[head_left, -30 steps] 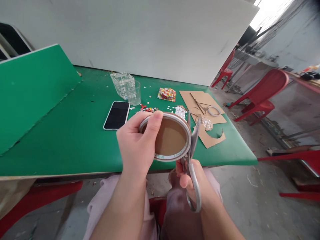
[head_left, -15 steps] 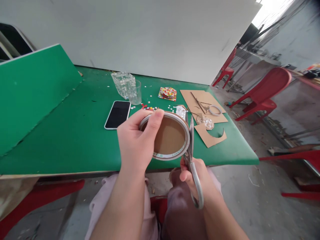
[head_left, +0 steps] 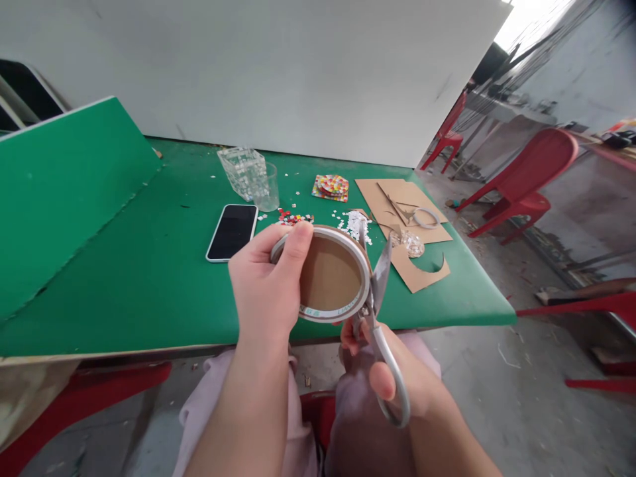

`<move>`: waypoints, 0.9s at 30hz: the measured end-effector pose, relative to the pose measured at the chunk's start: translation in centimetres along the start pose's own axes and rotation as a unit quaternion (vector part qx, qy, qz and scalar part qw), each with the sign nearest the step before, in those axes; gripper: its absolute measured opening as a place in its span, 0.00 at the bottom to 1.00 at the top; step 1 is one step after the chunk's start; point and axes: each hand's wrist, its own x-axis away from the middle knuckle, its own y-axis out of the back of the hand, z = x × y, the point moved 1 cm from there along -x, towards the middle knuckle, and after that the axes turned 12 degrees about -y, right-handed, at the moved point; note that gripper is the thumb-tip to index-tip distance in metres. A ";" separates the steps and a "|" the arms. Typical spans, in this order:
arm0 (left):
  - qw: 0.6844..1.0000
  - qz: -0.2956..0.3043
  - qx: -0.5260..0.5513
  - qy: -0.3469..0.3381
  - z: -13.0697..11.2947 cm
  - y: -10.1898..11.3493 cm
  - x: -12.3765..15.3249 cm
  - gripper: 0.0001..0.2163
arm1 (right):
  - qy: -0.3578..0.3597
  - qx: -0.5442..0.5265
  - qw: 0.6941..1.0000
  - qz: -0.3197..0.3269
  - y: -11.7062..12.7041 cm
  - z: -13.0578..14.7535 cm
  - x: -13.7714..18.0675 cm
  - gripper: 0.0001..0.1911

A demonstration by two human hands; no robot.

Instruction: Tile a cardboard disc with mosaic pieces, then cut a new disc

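Observation:
My left hand (head_left: 268,281) grips a roll of tape (head_left: 366,278) with its thumb over the rim. Brown cardboard (head_left: 330,273) shows through the ring's middle, held against its far side. In my right hand (head_left: 402,368) is a pair of grey-handled scissors (head_left: 381,275), its blades spread apart at the right edge of the ring. How much cardboard lies between the blades is hidden by the roll. Behind the roll lie a heap of white chips (head_left: 355,224) and some red and coloured chips (head_left: 293,217).
A phone (head_left: 232,232) lies left on the green table (head_left: 149,285). Farther back are a clear glass (head_left: 266,189), a clear container (head_left: 241,169) and patterned coasters (head_left: 332,187). Cardboard offcuts (head_left: 420,271) lie right, near a cardboard sheet (head_left: 370,192). A red chair (head_left: 536,165) stands beyond.
The scissor blades have opened wider, and my right thumb has moved out with the handle. The tape roll and my left hand have shifted slightly left.

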 end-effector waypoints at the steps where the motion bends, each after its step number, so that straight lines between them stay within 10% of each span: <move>1: 1.000 -0.004 0.004 0.003 0.0 0.0 0.0 0.16 | -0.006 0.007 1.000 -0.005 0.0 0.0 0.0 0.39; 27: 1.000 -0.019 -0.016 -0.015 -0.7 -0.4 0.4 0.19 | 0.006 0.093 0.986 -0.139 -0.1 0.0 0.2 0.35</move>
